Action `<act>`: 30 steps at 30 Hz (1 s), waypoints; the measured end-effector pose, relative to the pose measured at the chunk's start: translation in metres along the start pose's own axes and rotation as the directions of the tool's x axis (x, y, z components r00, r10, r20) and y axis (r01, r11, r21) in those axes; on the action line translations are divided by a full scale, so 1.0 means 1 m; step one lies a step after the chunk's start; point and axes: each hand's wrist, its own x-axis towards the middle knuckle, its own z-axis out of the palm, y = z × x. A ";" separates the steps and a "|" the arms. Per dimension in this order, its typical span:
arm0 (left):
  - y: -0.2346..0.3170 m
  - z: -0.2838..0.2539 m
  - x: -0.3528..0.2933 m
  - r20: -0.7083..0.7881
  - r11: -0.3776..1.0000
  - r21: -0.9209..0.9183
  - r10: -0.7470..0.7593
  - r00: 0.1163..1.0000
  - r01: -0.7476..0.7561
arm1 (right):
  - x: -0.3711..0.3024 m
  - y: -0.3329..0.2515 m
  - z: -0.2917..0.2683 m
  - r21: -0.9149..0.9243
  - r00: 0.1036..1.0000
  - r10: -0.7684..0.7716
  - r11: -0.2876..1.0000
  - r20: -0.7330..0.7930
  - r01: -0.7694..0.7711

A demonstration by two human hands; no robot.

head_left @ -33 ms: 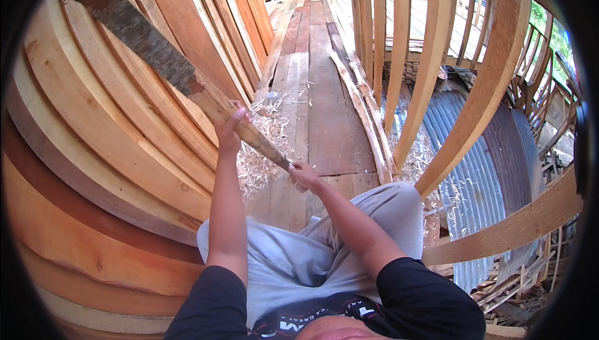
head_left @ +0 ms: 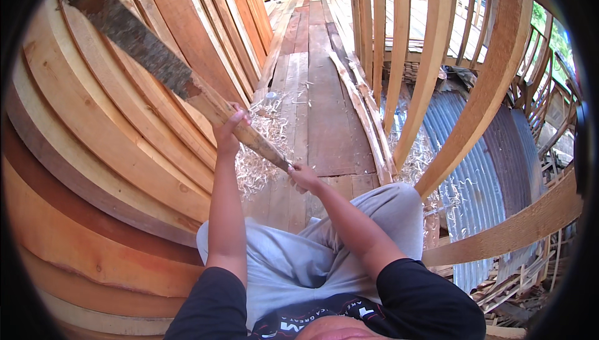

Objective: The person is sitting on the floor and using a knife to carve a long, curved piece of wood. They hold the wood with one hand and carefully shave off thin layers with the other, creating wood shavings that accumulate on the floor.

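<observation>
A long piece of wood (head_left: pixel 209 102) slants across the upper left toward me. Its far part is dark and rough, while the nearer part shows pale, bare wood. My left hand (head_left: pixel 229 128) is closed around this strip partway along, with the thumb on top. At the near, narrower end my right hand (head_left: pixel 304 178) pinches the tip; some of those fingers are hidden. Beneath the strip, curled wood shavings (head_left: pixel 262 165) lie on the plank floor (head_left: pixel 337 121). My bent legs in grey trousers (head_left: pixel 299 252) are just below my hands.
Leaning boards (head_left: pixel 112 134) line my left side closely. Two pale poles (head_left: pixel 362 106) lie along the floor on the right. Upright wooden slats (head_left: pixel 430 47) stand at the right edge, with corrugated metal sheets (head_left: pixel 477 184) lower down beyond them. A small round grey object (head_left: pixel 271 95) sits near the shavings.
The wood strip and my left hand have shifted very slightly to the left. My right hand keeps nearly the same place at the near end.
</observation>
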 end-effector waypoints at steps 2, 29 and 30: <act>0.001 -0.007 -0.003 0.010 0.999 -0.035 -0.013 1.000 0.013 | 0.002 -0.002 -0.003 -0.002 0.999 0.027 1.000 0.042 -0.027; 0.007 -0.018 -0.012 -0.057 0.997 -0.046 0.061 0.996 -0.064 | 0.025 -0.048 0.023 -0.395 0.994 -0.032 0.918 -0.105 -0.012; 0.006 -0.012 -0.011 -0.055 0.996 -0.056 0.066 0.996 -0.069 | 0.021 -0.055 0.023 -0.354 0.993 -0.023 0.935 -0.115 -0.019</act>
